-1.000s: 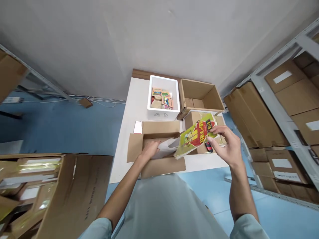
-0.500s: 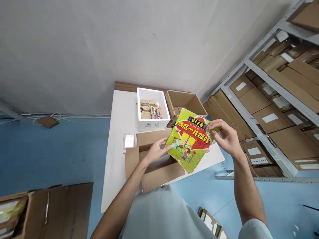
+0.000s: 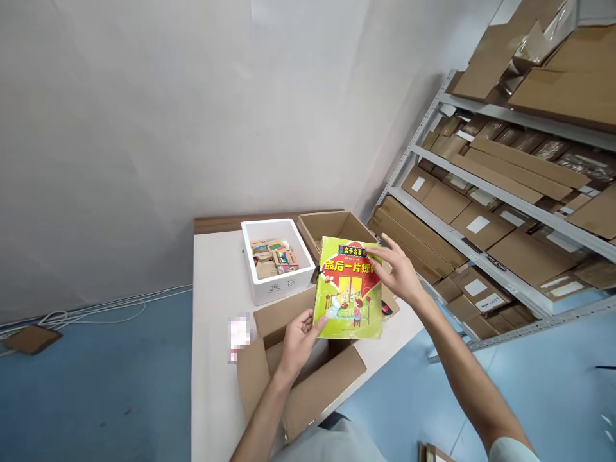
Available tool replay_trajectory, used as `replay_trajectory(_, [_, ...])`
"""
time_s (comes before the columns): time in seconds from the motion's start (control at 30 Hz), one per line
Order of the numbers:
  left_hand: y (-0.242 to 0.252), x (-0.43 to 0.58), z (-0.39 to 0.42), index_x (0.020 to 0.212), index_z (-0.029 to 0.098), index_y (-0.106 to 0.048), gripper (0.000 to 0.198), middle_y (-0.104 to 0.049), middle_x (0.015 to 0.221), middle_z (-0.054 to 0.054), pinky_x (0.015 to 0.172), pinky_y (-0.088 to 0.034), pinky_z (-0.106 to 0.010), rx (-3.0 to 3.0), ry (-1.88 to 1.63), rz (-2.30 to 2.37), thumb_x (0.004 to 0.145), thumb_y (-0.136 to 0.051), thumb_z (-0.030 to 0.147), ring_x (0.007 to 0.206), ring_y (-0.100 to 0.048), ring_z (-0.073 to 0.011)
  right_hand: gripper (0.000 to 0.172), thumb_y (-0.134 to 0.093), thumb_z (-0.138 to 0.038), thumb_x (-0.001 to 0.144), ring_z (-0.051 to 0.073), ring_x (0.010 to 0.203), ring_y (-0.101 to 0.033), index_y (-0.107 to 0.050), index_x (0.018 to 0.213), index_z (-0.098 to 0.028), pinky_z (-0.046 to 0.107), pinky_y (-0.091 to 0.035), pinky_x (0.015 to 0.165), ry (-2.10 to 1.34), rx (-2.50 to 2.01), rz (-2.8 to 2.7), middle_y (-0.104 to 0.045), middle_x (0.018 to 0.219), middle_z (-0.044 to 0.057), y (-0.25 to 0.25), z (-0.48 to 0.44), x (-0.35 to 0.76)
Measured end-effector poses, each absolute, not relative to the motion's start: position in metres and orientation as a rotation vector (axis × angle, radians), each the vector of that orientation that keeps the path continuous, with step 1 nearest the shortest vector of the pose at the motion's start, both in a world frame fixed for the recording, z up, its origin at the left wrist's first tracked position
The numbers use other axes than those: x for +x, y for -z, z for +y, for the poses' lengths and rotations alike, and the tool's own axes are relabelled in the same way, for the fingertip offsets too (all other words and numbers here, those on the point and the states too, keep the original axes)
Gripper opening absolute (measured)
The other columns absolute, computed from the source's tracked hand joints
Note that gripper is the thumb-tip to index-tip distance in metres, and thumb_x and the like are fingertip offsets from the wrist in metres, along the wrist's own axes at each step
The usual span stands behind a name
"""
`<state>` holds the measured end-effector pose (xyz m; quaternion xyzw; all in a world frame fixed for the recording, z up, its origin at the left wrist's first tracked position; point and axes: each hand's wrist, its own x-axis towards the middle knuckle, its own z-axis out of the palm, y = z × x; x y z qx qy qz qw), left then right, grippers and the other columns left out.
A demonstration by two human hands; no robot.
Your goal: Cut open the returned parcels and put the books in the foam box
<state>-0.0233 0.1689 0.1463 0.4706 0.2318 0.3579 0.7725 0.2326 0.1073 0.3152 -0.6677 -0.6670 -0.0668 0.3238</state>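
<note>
A green and red picture book (image 3: 347, 292) with yellow Chinese characters is held up, cover facing me. My left hand (image 3: 299, 337) grips its lower left edge, thumb on the cover and the other fingers partly hidden behind. At the upper right corner, my right hand (image 3: 397, 271) touches the cover with fingers stretched and apart, covering part of the title. Below the book lies an open cardboard box (image 3: 332, 388) with its flaps folded out.
On the white table (image 3: 209, 359) stand a white foam box (image 3: 283, 289) with several small printed items and a brown carton (image 3: 325, 224). A blurred-out patch (image 3: 239, 337) lies at left. Metal shelves (image 3: 510, 170) full of cartons rise at right.
The book is more upright and squarer to my view. My right hand has gone from pinching its right edge to lying with spread fingers on the cover. My view has tilted up.
</note>
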Motion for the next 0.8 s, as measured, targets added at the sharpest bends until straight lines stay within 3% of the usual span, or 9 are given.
replay_trajectory(0.1, [-0.156,-0.016,0.159,0.103,0.020,-0.083,0.049,-0.088,0.111,-0.011,0.091,-0.069,-0.041,1.196,-0.894,0.650,0.087,-0.088,0.066,0.100,-0.084,-0.0318,0.038,-0.065,-0.047,0.109,0.036,0.111,-0.083,-0.082,0.135,-0.025,0.053,-0.065,0.101,0.075,-1.899,-1.689,-0.087,0.125,0.014,-0.301,0.110,0.210])
replay_trajectory(0.17, [-0.162,-0.010,0.150,0.107,0.023,-0.087,0.038,-0.088,0.112,-0.010,0.095,-0.067,-0.041,1.388,-0.997,0.740,0.097,-0.079,0.059,0.101,-0.083,-0.0305,0.045,-0.069,-0.054,0.107,0.033,0.091,-0.085,-0.080,0.139,-0.025,0.045,-0.067,0.085,-0.019,-1.920,-1.623,-0.089,0.117,0.013,-0.290,0.113,0.191])
replay_trajectory(0.3, [-0.169,0.010,0.131,0.120,0.032,-0.089,0.027,-0.087,0.118,-0.011,0.098,-0.067,-0.041,1.671,-1.131,0.759,0.106,-0.069,0.044,0.106,-0.084,-0.0317,0.039,-0.074,-0.055,0.102,0.032,0.089,-0.084,-0.080,0.127,-0.026,0.039,-0.064,0.076,-0.038,-1.798,-1.518,-0.089,0.109,0.011,-0.270,0.127,0.169])
replay_trajectory(0.37, [-0.170,0.020,0.128,0.132,0.034,-0.086,0.033,-0.085,0.131,-0.012,0.111,-0.065,-0.048,1.700,-1.142,0.743,0.103,-0.074,0.045,0.123,-0.082,-0.0357,0.034,-0.069,-0.055,0.103,0.030,0.077,-0.080,-0.080,0.111,-0.024,0.037,-0.061,0.067,-0.088,-1.722,-1.471,-0.087,0.095,0.009,-0.264,0.134,0.175])
replay_trajectory(0.43, [-0.173,0.028,0.134,0.140,0.032,-0.083,0.046,-0.078,0.146,-0.012,0.129,-0.054,-0.056,1.674,-1.136,0.776,0.098,-0.081,0.052,0.143,-0.072,-0.0385,0.036,-0.064,-0.058,0.104,0.027,0.070,-0.076,-0.077,0.100,-0.024,0.036,-0.059,0.064,-0.201,-1.602,-1.394,-0.085,0.088,0.008,-0.262,0.139,0.190])
replay_trajectory(0.53, [-0.182,0.030,0.156,0.149,0.026,-0.075,0.067,-0.067,0.163,-0.014,0.140,-0.039,-0.060,1.466,-1.175,0.965,0.093,-0.085,0.062,0.163,-0.053,-0.0384,0.042,-0.072,-0.067,0.098,0.030,0.085,-0.080,-0.077,0.100,-0.025,0.039,-0.066,0.075,-0.471,-1.371,-1.262,-0.087,0.103,0.009,-0.265,0.138,0.222])
replay_trajectory(0.63, [-0.194,0.027,0.181,0.149,0.021,-0.072,0.081,-0.069,0.159,-0.019,0.129,-0.053,-0.059,1.180,-1.104,0.927,0.087,-0.088,0.071,0.156,-0.061,-0.0407,0.053,-0.083,-0.074,0.088,0.035,0.095,-0.084,-0.079,0.107,-0.025,0.045,-0.070,0.082,-0.765,-1.236,-1.143,-0.087,0.113,0.012,-0.268,0.132,0.253])
replay_trajectory(0.73, [-0.202,0.030,0.190,0.136,0.018,-0.078,0.084,-0.081,0.138,-0.021,0.108,-0.068,-0.056,1.079,-0.937,0.747,0.076,-0.094,0.075,0.127,-0.081,-0.0413,0.062,-0.087,-0.078,0.084,0.038,0.096,-0.085,-0.080,0.115,-0.025,0.049,-0.072,0.081,-0.916,-1.188,-1.058,-0.088,0.113,0.013,-0.266,0.129,0.277])
replay_trajectory(0.8, [-0.206,0.037,0.185,0.129,0.017,-0.082,0.082,-0.085,0.128,-0.019,0.099,-0.072,-0.052,1.067,-0.918,0.739,0.073,-0.097,0.075,0.112,-0.085,-0.0388,0.064,-0.088,-0.077,0.083,0.039,0.099,-0.086,-0.080,0.120,-0.025,0.049,-0.073,0.082,-0.966,-1.169,-1.044,-0.088,0.114,0.014,-0.262,0.130,0.290])
